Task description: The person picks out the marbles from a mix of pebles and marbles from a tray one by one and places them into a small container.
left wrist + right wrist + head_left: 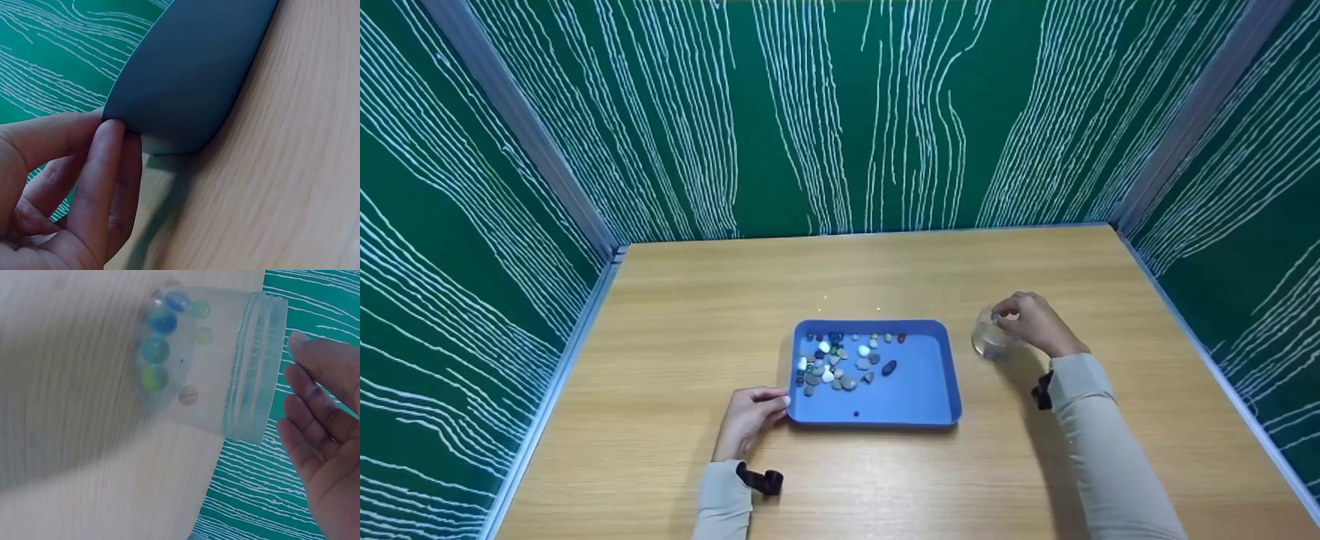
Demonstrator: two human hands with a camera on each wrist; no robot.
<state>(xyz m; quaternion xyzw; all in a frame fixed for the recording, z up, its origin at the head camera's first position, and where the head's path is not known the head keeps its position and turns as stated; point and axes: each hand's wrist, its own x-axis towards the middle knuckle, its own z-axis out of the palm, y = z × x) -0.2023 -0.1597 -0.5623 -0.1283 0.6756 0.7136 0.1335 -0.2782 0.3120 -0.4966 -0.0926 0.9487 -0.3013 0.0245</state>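
With thumb and fingers my left hand (pixel 750 417) pinches the rim of a blue tray (pixel 911 397) at its near left corner. The left wrist view shows the tray's outer wall (pixel 180 79) beside those fingers. Pebbles (pixel 848 383), white stones and small glass marbles lie mostly in the tray's left half. My right hand (pixel 1035 324) is at the mouth of a clear plastic jar (pixel 987 343). In the right wrist view its loosely bent fingers hold nothing, just outside the threaded rim. Several glass marbles (pixel 155 350), mostly blue and green, lie at the jar's bottom.
Both stand on a wooden table (pixel 697 300). A dark red bead (pixel 856 414) lies alone near the tray's front edge, and a dark oval stone (pixel 889 367) near its middle. Tiny white bits (pixel 877 308) lie behind the tray. Green walls (pixel 870 112) with white lines enclose the table.
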